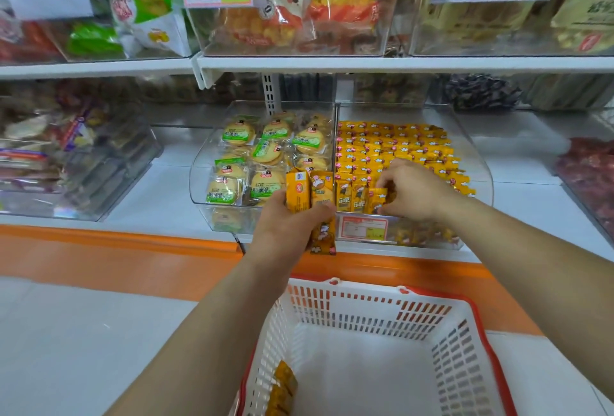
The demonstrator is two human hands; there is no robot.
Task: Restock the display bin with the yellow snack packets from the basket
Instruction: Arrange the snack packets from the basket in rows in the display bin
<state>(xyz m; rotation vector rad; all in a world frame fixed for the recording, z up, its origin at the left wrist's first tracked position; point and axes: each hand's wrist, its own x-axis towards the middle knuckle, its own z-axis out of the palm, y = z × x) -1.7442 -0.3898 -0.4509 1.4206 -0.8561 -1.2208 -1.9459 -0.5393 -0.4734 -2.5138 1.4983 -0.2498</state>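
Basket (365,312) is nearly emptied; packets (310,193) are clamped in the left grip (285,226), one pinched at the well-filled bin (483,179) by the right grip (412,189).

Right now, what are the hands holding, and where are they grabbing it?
The left hand grips several yellow snack packets around their middle; the right hand pinches one packet by its right edge.

Yellow snack packets (392,149) were laid in rows in the clear display bin (478,163) at centre right. A single packet (378,198) was pinched upright at its front; a bunch of packets (310,194) was gripped just left. Leftover packets (282,389) were seen in the white basket (365,306), bottom centre.
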